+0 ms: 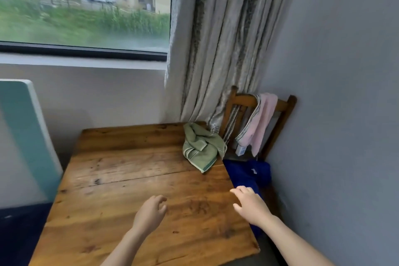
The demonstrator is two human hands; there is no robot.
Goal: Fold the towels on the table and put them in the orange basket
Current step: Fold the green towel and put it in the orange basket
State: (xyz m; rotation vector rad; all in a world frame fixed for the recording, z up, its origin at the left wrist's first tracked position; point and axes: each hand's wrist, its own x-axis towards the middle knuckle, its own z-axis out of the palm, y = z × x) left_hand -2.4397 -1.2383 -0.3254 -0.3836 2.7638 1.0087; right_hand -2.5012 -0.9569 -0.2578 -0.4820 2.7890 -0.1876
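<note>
Green towel (201, 147) lies crumpled at table's (129, 179) far right edge | left hand (149, 215) and right hand (250, 204) hover apart, empty, fingers relaxed | likely soft, light; pinch two corners | basket apparently unseen

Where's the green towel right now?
In the head view, the green towel lies crumpled at the far right corner of the table, beside the chair and below the curtain.

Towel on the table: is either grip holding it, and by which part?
Nothing is held. The left grip and right grip hover empty over the table; the towel lies crumpled, untouched.
</note>
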